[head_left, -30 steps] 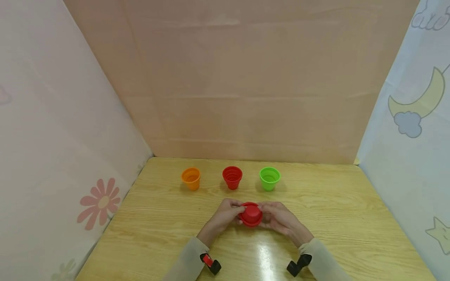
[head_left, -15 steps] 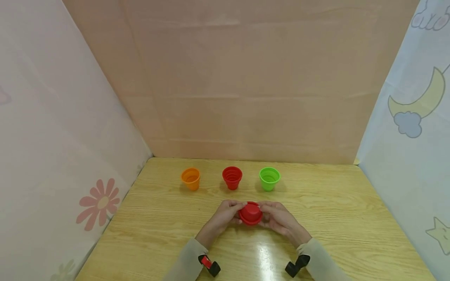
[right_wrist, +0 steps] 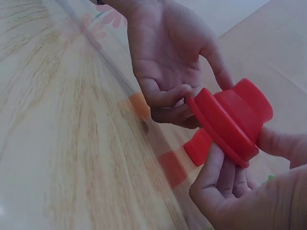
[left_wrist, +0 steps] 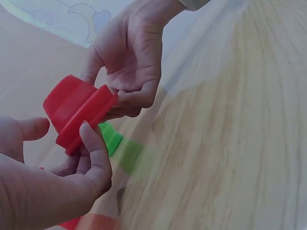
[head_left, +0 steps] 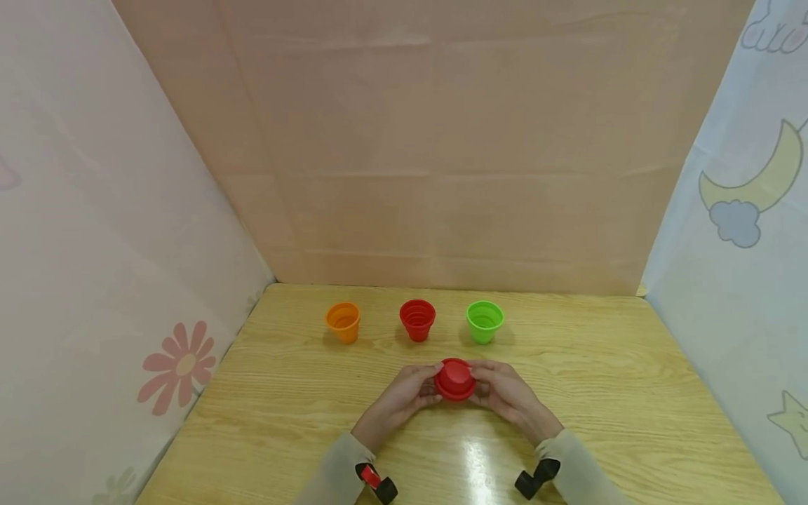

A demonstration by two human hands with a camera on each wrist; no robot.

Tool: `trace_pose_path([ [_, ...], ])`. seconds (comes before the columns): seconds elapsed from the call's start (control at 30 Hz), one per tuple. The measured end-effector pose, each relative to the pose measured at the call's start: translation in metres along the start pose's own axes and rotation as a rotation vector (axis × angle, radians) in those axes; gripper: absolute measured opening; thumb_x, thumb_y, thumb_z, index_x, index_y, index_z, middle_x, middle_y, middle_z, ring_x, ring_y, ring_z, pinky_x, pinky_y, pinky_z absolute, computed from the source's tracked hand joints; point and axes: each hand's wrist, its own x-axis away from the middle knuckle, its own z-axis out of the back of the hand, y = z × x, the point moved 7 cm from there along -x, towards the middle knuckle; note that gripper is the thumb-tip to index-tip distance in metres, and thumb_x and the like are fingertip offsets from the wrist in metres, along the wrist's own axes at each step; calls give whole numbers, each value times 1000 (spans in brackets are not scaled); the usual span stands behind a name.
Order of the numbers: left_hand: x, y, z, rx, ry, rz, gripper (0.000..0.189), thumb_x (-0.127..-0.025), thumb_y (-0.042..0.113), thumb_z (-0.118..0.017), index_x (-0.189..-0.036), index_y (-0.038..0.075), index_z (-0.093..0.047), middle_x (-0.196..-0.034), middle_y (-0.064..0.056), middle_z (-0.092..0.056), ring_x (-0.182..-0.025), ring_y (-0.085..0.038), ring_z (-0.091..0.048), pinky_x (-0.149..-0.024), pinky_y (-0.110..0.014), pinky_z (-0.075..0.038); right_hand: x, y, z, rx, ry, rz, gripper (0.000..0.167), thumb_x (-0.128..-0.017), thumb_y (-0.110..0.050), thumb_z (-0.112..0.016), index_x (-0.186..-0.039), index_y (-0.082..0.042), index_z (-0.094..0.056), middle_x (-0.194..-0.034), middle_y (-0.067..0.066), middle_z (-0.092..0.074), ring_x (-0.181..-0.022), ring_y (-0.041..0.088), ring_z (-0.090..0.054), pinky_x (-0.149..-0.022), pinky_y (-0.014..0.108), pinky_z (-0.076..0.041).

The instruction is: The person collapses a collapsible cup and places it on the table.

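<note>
A red collapsible cup (head_left: 456, 379), partly folded, is held upside down with its narrow base upward. My left hand (head_left: 402, 398) grips its left side, fingers curled under the wide rim and thumb by the raised base. On the opposite side my right hand (head_left: 505, 396) pinches the same cup, thumb against the wall and fingertips at the rim. The right wrist view shows the folded step in the cup wall (right_wrist: 235, 117) and its rim tilted. Both wrist views show the cup above the table surface.
Behind the hands stand an orange cup (head_left: 344, 322), another red cup (head_left: 417, 320) and a green cup (head_left: 485, 322), all upright in a row. The wooden table (head_left: 265, 421) is bounded by a brown back panel (head_left: 442, 140) and pale side walls.
Both hands still hold the red cup. It has shifted slightly right and away from the body, and the left hand's fingers have moved a little on it.
</note>
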Motion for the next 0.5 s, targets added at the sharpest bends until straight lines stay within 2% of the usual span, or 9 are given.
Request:
trace_pose_path([
  [0.27, -1, -2, -5, 19, -10, -12, 42, -108, 38, -58, -129, 5, -71, -93, 5, -75, -83, -10, -65, -78, -22, -58, -1, 0, -1, -12, 12, -11, 21, -107, -12, -58, -124, -8, -68, -108, -5, -78, -94, 8, -71, -89, 29, -59],
  [0.5, -3, -4, -9, -5, -9, 1, 44, -107, 36, -59, -134, 3, -69, -104, -2, -78, -83, -11, -70, -75, -23, -63, -1, 0, -4, -4, -44, -25, 19, -108, -16, -57, -110, -19, -75, -104, -9, -80, -95, 8, -73, -90, 32, -59],
])
